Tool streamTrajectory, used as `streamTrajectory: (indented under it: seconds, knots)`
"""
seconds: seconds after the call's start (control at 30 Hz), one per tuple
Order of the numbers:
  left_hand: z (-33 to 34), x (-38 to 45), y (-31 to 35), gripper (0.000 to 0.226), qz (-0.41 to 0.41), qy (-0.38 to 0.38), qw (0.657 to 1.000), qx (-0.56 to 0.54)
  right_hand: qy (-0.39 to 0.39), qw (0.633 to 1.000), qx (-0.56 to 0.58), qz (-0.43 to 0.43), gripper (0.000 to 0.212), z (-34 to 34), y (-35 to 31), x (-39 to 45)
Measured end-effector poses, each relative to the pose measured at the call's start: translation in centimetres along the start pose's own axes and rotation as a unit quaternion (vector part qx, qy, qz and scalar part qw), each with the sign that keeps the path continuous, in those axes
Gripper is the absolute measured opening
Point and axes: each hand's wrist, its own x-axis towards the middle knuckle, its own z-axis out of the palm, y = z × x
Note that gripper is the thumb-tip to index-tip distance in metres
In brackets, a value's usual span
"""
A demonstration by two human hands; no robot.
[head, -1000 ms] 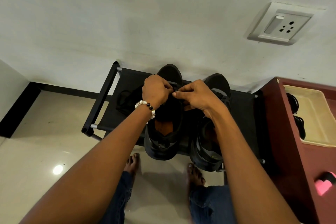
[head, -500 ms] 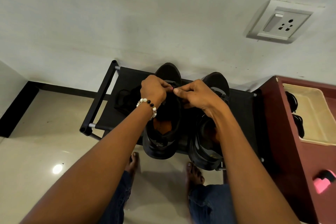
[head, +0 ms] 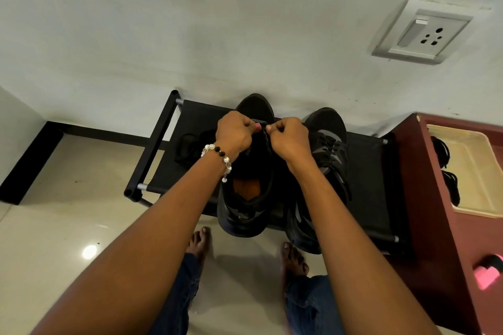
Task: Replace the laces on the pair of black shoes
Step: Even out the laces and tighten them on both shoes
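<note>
Two black shoes stand side by side on a low black rack (head: 370,171), toes to the wall. The left shoe (head: 246,207) has an orange insole and its lace area lies under my hands. My left hand (head: 234,132), with a bead bracelet on the wrist, pinches the black lace near the shoe's toe end. My right hand (head: 288,139) pinches the lace just beside it, fingertips almost meeting. The right shoe (head: 329,144) is laced with grey-black laces. A dark bundle, possibly loose laces (head: 190,147), lies on the rack to the left.
A dark red cabinet (head: 424,212) stands at the right with a cream tray (head: 473,171) holding dark items and a pink object (head: 487,275). A wall socket (head: 422,32) is above. My bare feet (head: 200,242) stand on glossy tiles in front of the rack.
Both hands have shifted slightly toward the shoe's toe and drawn closer together, fingers now curled tighter on the lace. The shoes have stayed in place.
</note>
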Motion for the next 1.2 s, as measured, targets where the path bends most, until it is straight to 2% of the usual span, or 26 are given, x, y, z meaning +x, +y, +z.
streamTrajectory:
  seconds: [0.13,0.23,0.3,0.4,0.47,0.57,0.6,0.63,0.67,0.73,0.77,0.8,0.87,0.93,1.03,1.1,1.13,1.17,1.2]
  knots:
    - [-1.2,-1.0,-0.2,0.026,0.039,-0.052,0.996,0.067,0.005,0.999,0.015,0.049,0.028,-0.7,-0.2,0.1]
    - [-2.1,-1.9,-0.7,0.045,0.031,-0.023,0.986,0.164,0.005,0.988,0.124,0.095,0.026,-1.7,-0.3,-0.2]
    - [-2.4,-2.5,-0.9,0.053,0.009,0.009,0.985,0.170,-0.004,0.967,0.223,0.120,0.024,-2.4,-0.7,-0.5]
    - [-2.0,-3.2,-1.1,0.065,-0.051,0.051,0.983,0.167,0.002,0.921,0.365,0.137,0.021,-3.5,-1.0,-0.6]
    - [-1.3,-3.5,-1.2,0.073,-0.085,0.060,0.985,0.140,0.038,0.876,0.463,0.132,0.022,-4.5,-1.1,-0.5]
    - [-0.5,-4.0,-1.3,0.066,-0.091,0.042,0.989,0.106,0.100,0.771,0.620,0.102,0.024,-6.0,-1.0,-0.2]
    - [-0.5,-4.0,-1.3,0.062,-0.088,0.040,0.989,0.110,0.116,0.771,0.622,0.074,0.022,-6.2,-0.8,-0.1]
    - [-0.6,-4.1,-1.2,0.060,-0.084,0.039,0.989,0.117,0.129,0.801,0.584,0.035,0.020,-6.1,-0.6,-0.1]
    - [-0.7,-4.1,-1.0,0.063,-0.082,0.037,0.988,0.124,0.135,0.853,0.504,-0.013,0.018,-6.0,-0.4,-0.2]
    - [-0.8,-4.3,-0.7,0.076,-0.092,0.032,0.987,0.128,0.111,0.953,0.251,-0.126,0.011,-5.3,-0.2,-0.2]
    - [-0.8,-4.4,-0.5,0.080,-0.099,0.027,0.986,0.128,0.073,0.975,0.105,-0.180,0.010,-4.9,-0.1,-0.2]
    - [-0.8,-4.4,-0.5,0.083,-0.105,0.024,0.987,0.123,0.032,0.976,-0.036,-0.211,0.017,-4.4,0.3,0.1]
    - [-0.7,-4.1,-0.8,0.090,-0.124,0.021,0.987,0.096,-0.039,0.946,-0.239,-0.215,0.027,-3.3,0.9,0.6]
    - [-0.6,-3.7,-1.3,0.097,-0.140,0.021,0.989,0.051,-0.050,0.940,-0.282,-0.186,0.023,-3.0,0.8,0.5]
    - [-0.5,-3.4,-1.6,0.101,-0.146,0.019,0.989,0.015,0.021,0.968,-0.168,-0.188,0.016,-3.6,0.6,0.4]
    - [-0.5,-3.3,-1.7,0.101,-0.148,0.020,0.989,0.010,0.079,0.989,0.004,-0.128,0.012,-4.5,0.3,0.1]
    - [-0.4,-3.2,-1.8,0.100,-0.149,0.020,0.989,0.012,0.100,0.982,0.132,-0.088,0.010,-4.9,0.3,0.1]
    - [-0.3,-3.1,-1.8,0.100,-0.151,0.019,0.988,0.015,0.110,0.954,0.272,-0.061,0.011,-5.4,0.2,0.0]
    - [-0.3,-3.1,-1.9,0.100,-0.153,0.018,0.988,0.017,0.104,0.907,0.404,-0.052,0.016,-6.0,0.1,-0.1]
